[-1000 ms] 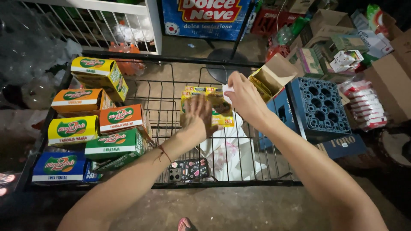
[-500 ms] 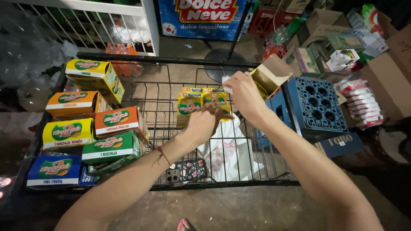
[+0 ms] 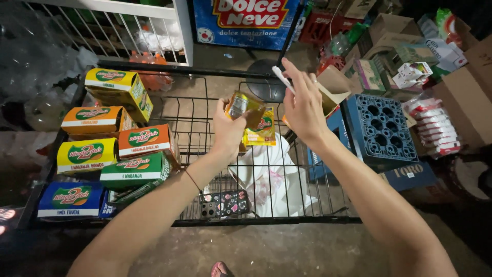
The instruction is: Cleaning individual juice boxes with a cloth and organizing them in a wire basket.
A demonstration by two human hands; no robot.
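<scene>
My left hand point(image 3: 227, 129) is raised over the black wire rack point(image 3: 196, 119) and grips a strip of yellow sachets point(image 3: 242, 106). More yellow sachets point(image 3: 263, 131) hang just behind it. My right hand point(image 3: 303, 105) is beside them to the right with its fingers stretched out, and a thin white stick point(image 3: 281, 79) is pinched between two of them. An open cardboard box point(image 3: 335, 88) lies right behind that hand.
Stacked drink-mix boxes in yellow point(image 3: 86, 155), orange point(image 3: 145, 139), green point(image 3: 134, 170) and blue point(image 3: 67, 198) fill the rack's left side. A phone in a patterned case point(image 3: 223, 203) and a white plastic bag point(image 3: 268, 177) lie on the rack. A blue crate point(image 3: 380, 127) stands to the right.
Both hands have risen from the rack. My left hand has lifted the yellow sachets higher, and my right hand has let go of them and spread its fingers.
</scene>
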